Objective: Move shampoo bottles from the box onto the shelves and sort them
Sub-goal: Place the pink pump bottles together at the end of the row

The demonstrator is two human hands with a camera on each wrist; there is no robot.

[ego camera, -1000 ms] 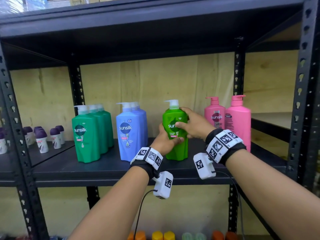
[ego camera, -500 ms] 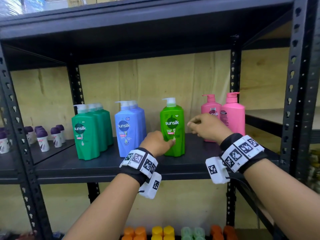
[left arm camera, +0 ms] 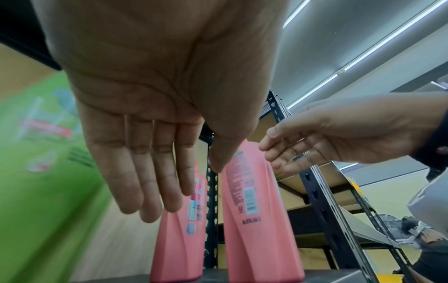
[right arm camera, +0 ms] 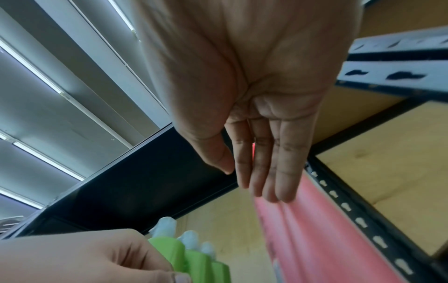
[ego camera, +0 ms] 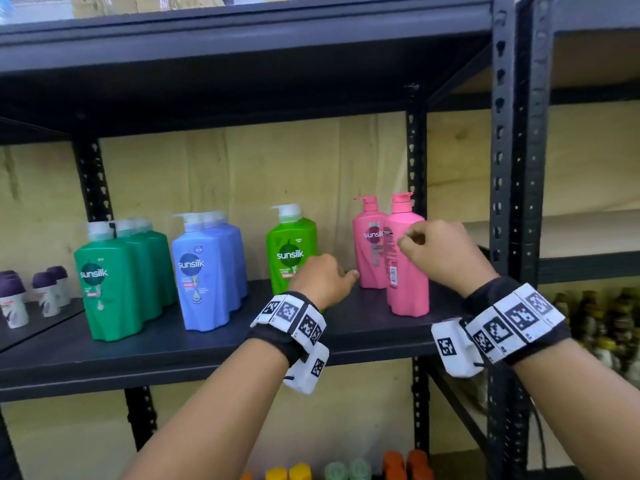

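Note:
On the dark shelf (ego camera: 173, 355) stand dark green shampoo bottles (ego camera: 114, 282), blue ones (ego camera: 207, 271), a light green row (ego camera: 292, 251) and two pink bottles (ego camera: 405, 265). My left hand (ego camera: 322, 278) hovers low in front of the light green bottle (left arm camera: 36, 153), fingers straight and empty (left arm camera: 150, 172). My right hand (ego camera: 436, 251) is held up beside the front pink bottle (left arm camera: 252, 210), close to its upper part, holding nothing; whether it touches is unclear. The right wrist view shows its fingers (right arm camera: 261, 172) straight, with pink plastic (right arm camera: 303, 229) just beyond.
Small purple-capped roll-ons (ego camera: 45, 296) sit on the neighbouring shelf at left. A black perforated upright (ego camera: 502, 202) stands right of the pink bottles. Orange, yellow and pale green caps (ego camera: 408, 462) show on the level below. More bottles (ego camera: 606, 323) fill the right-hand rack.
Both hands have let go of the light green bottle and moved right; the right hand now sits by the pink bottles. The view has shifted right too.

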